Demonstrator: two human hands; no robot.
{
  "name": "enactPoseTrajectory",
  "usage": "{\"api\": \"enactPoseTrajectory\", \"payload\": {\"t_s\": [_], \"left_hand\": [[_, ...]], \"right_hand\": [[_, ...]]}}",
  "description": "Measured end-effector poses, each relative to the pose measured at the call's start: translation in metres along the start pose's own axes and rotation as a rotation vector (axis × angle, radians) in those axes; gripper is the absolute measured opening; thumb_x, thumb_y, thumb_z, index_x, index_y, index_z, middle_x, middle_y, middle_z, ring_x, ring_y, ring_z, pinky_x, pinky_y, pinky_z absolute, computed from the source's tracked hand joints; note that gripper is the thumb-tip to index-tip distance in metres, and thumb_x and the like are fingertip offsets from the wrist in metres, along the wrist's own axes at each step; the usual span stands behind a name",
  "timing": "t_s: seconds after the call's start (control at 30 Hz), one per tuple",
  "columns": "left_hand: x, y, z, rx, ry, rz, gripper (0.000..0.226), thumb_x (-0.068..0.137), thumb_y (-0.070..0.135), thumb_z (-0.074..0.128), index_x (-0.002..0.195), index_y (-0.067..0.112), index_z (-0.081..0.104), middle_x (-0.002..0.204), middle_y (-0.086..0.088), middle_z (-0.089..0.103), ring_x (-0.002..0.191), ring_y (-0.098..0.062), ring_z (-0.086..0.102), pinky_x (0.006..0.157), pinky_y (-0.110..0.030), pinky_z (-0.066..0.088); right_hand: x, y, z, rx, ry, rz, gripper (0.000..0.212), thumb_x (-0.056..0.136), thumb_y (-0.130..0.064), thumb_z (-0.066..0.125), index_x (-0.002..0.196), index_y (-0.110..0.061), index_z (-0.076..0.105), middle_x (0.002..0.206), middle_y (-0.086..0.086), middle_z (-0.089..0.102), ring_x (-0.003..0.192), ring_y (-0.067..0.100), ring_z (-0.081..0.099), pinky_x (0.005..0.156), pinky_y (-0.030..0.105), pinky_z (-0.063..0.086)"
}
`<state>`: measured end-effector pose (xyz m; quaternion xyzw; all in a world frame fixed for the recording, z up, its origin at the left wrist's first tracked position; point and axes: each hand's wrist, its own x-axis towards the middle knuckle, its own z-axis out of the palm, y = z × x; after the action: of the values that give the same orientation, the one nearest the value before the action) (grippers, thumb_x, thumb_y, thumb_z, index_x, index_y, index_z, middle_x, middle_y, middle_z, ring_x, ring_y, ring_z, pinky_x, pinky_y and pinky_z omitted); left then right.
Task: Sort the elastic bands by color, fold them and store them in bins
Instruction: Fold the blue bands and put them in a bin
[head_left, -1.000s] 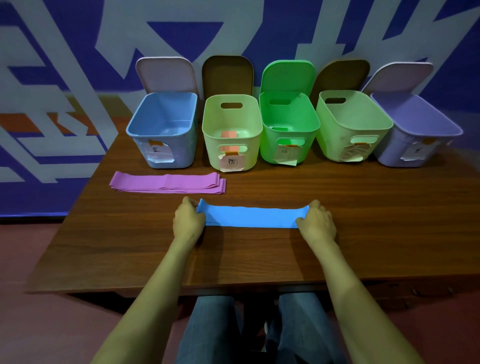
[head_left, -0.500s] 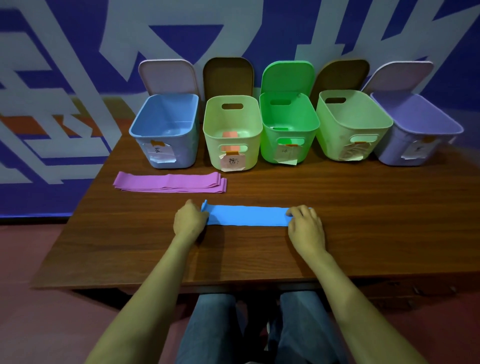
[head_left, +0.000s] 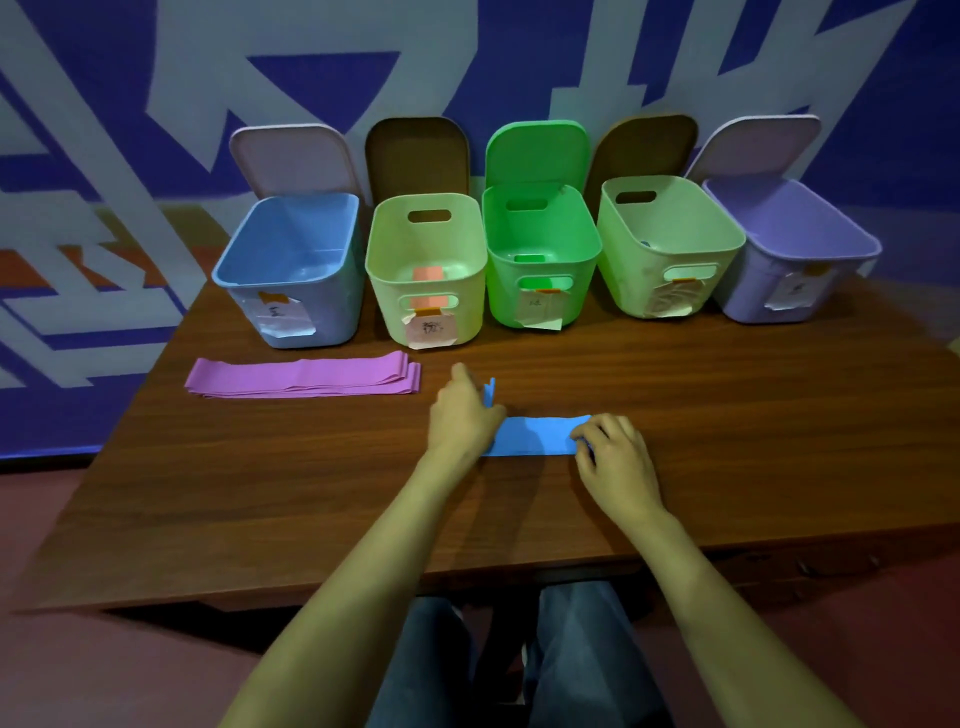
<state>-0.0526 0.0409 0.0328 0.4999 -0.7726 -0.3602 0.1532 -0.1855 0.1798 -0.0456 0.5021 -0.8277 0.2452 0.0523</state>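
A blue elastic band (head_left: 532, 435) lies folded on the wooden table (head_left: 753, 426) in front of me. My left hand (head_left: 462, 415) grips its left end, and a small blue tip sticks up beside my fingers. My right hand (head_left: 613, 452) pinches the right end with curled fingers. A flat stack of pink bands (head_left: 304, 378) lies to the left. Behind stand a blue bin (head_left: 291, 270), a pale yellow bin (head_left: 426, 270) holding an orange band, a green bin (head_left: 540, 254) holding a green band, a light green bin (head_left: 667, 244) and a purple bin (head_left: 795, 249).
All the bins stand in a row along the table's far edge, lids tilted back against a blue and white wall. Paper labels hang on their fronts. The table's front edge (head_left: 363, 587) is close to my knees.
Both hands have come closer together, so the blue band is now much shorter. My left hand has moved right, and the band's left end now sticks up.
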Motion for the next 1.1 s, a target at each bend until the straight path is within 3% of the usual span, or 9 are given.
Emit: {"api": "enactPoseTrajectory", "payload": {"t_s": [0.13, 0.4, 0.63, 0.73, 0.83, 0.93, 1.0, 1.1], "left_hand": [[-0.002, 0.023, 0.040, 0.099, -0.083, 0.029, 0.037, 0.081, 0.010, 0.062, 0.113, 0.003, 0.044, 0.114, -0.016, 0.058, 0.103, -0.036, 0.057, 0.076, -0.038, 0.044], [-0.005, 0.039, 0.081, 0.126, -0.177, 0.087, 0.032, 0.085, 0.007, 0.058, 0.112, 0.001, 0.043, 0.114, -0.018, 0.058, 0.101, -0.035, 0.058, 0.077, -0.041, 0.047], [-0.001, 0.041, 0.076, 0.200, -0.312, 0.102, 0.033, 0.087, 0.030, 0.061, 0.107, 0.003, 0.057, 0.107, -0.013, 0.062, 0.098, -0.029, 0.059, 0.076, -0.035, 0.047], [-0.002, 0.042, 0.068, 0.257, -0.398, 0.129, 0.025, 0.090, 0.014, 0.048, 0.101, -0.002, 0.065, 0.106, -0.017, 0.066, 0.095, -0.031, 0.062, 0.081, -0.038, 0.052], [-0.004, 0.039, 0.063, 0.250, -0.455, 0.151, 0.033, 0.088, -0.001, 0.041, 0.111, -0.002, 0.065, 0.117, -0.019, 0.063, 0.107, -0.031, 0.059, 0.092, -0.040, 0.050], [-0.005, 0.027, 0.055, 0.211, -0.375, 0.146, 0.038, 0.085, -0.001, 0.046, 0.119, 0.005, 0.062, 0.123, -0.013, 0.060, 0.114, -0.028, 0.055, 0.094, -0.036, 0.047], [-0.004, 0.010, 0.046, 0.218, -0.184, 0.091, 0.039, 0.084, 0.004, 0.051, 0.123, 0.009, 0.055, 0.125, -0.011, 0.055, 0.115, -0.028, 0.052, 0.092, -0.036, 0.046], [-0.006, -0.022, 0.030, 0.254, 0.055, -0.062, 0.044, 0.089, 0.019, 0.056, 0.128, 0.004, 0.043, 0.130, -0.016, 0.043, 0.120, -0.033, 0.041, 0.098, -0.040, 0.039]], "right_hand": [[0.001, 0.012, -0.005, 0.031, -0.067, 0.015, 0.014, 0.086, -0.009, 0.058, 0.096, -0.014, 0.066, 0.095, -0.002, 0.061, 0.093, 0.021, 0.055, 0.081, 0.034, 0.044], [0.001, 0.028, -0.005, 0.195, -0.078, -0.015, 0.016, 0.086, -0.005, 0.057, 0.097, -0.013, 0.066, 0.101, -0.001, 0.065, 0.098, 0.021, 0.057, 0.085, 0.036, 0.049], [0.000, 0.031, -0.014, 0.256, -0.111, 0.035, 0.016, 0.089, -0.009, 0.054, 0.103, -0.016, 0.057, 0.099, 0.001, 0.063, 0.094, 0.021, 0.059, 0.077, 0.035, 0.049], [0.004, 0.032, -0.020, 0.097, 0.037, 0.015, 0.035, 0.084, 0.003, 0.053, 0.115, -0.013, 0.058, 0.108, 0.006, 0.059, 0.097, 0.024, 0.056, 0.079, 0.036, 0.049], [0.009, 0.032, -0.017, -0.059, -0.040, -0.114, 0.045, 0.075, 0.009, 0.057, 0.112, -0.016, 0.063, 0.110, 0.006, 0.056, 0.100, 0.025, 0.051, 0.080, 0.037, 0.047], [0.006, 0.035, -0.008, -0.045, -0.059, -0.133, 0.031, 0.075, 0.003, 0.053, 0.096, -0.014, 0.068, 0.103, 0.004, 0.059, 0.104, 0.019, 0.044, 0.082, 0.041, 0.049], [0.003, 0.035, -0.006, 0.005, -0.034, -0.110, 0.030, 0.079, -0.003, 0.045, 0.095, -0.013, 0.068, 0.101, 0.003, 0.060, 0.104, 0.016, 0.044, 0.086, 0.040, 0.046], [0.000, 0.035, -0.003, 0.031, -0.059, -0.074, 0.030, 0.082, 0.004, 0.052, 0.101, -0.014, 0.067, 0.106, 0.001, 0.060, 0.108, 0.020, 0.050, 0.093, 0.039, 0.041]]}}
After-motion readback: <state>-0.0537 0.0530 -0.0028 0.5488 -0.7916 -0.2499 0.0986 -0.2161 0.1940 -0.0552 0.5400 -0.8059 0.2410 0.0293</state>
